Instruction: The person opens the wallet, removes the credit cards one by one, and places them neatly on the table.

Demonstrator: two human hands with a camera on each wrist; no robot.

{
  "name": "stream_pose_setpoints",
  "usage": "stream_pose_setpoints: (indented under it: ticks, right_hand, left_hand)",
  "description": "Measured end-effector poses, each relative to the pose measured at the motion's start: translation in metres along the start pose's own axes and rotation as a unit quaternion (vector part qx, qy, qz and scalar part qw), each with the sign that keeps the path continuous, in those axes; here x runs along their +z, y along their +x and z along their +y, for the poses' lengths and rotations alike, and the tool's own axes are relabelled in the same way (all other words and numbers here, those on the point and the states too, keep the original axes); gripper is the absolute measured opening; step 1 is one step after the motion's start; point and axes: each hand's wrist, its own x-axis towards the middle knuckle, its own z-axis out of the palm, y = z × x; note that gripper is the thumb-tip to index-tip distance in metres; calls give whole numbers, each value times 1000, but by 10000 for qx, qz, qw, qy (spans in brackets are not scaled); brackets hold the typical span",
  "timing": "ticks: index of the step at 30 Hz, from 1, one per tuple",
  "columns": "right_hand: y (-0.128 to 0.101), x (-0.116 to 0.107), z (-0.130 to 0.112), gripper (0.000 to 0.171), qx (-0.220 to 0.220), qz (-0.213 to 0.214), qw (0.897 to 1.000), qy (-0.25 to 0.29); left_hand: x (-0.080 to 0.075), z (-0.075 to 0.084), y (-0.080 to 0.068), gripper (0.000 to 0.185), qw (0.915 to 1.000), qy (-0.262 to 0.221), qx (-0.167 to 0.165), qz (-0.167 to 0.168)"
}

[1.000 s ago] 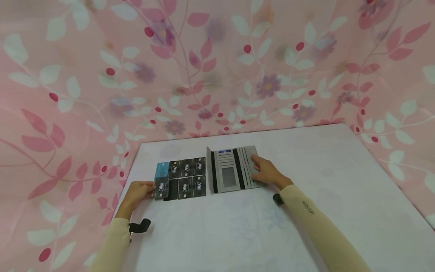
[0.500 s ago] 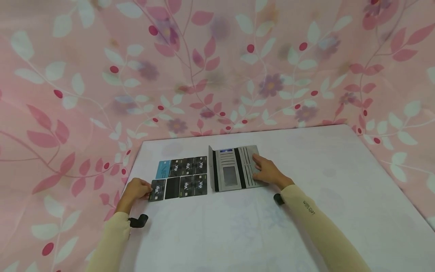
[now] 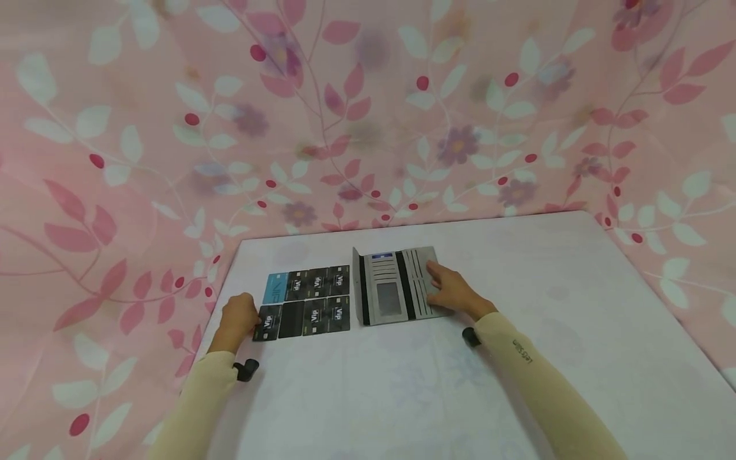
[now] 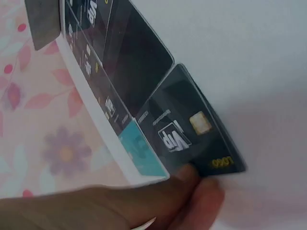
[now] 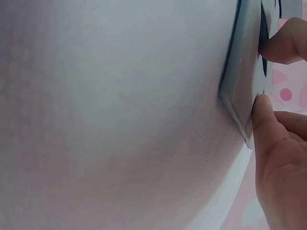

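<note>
My left hand (image 3: 238,319) is at the left end of two rows of cards, its thumb and fingertip pinching the edge of a black VIP card (image 4: 175,129) in the front row. A plain black card (image 3: 291,319) lies to the right of it. Behind it is a blue VIP card (image 3: 276,289). To the right of the rows, a grey wallet (image 3: 388,299) lies open with its left flap raised. My right hand (image 3: 454,292) rests on the wallet's right part, with thumb and fingertips touching it.
Several more black VIP cards (image 3: 317,283) fill out the two rows beside the wallet. A white cloth (image 3: 391,390) covers the table, and a pink floral curtain (image 3: 368,128) hangs behind it.
The black VIP card moved left off the plain black card and now lies beside it. My left wrist has since turned, and the fingers remain at the card's edge. My right hand has stayed put.
</note>
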Motion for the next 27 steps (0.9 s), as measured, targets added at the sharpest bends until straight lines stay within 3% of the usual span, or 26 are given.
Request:
stream_pose_setpoints:
  ticks: [6,11,14,17,21,27]
  right_hand:
    - [-1,0,-1,91,28,-20,10000,31]
    - [-2,1,-2,91,-15,-35,10000,65]
    - [-4,0,-2,91,3,-53,9999,109]
    - [-5,-1,-2,92,44,-36,9999,132]
    - [-5,-1,1,92,67,2,9998,184]
    - [-2,1,1,92,5,-16,9998,181]
  left_hand:
    - [1,11,-1,27,9970,614,315,342]
    - [-1,15,-1,26,9975,619,274,199]
    - [-4,26,3,21,9967,625,406,327]
    - [-6,51,12,13,9940,520,697,666]
    - [-13,98,27,9,9868,-38,1288,979]
    - [-13,165,53,16,9618,-1072,2339,933]
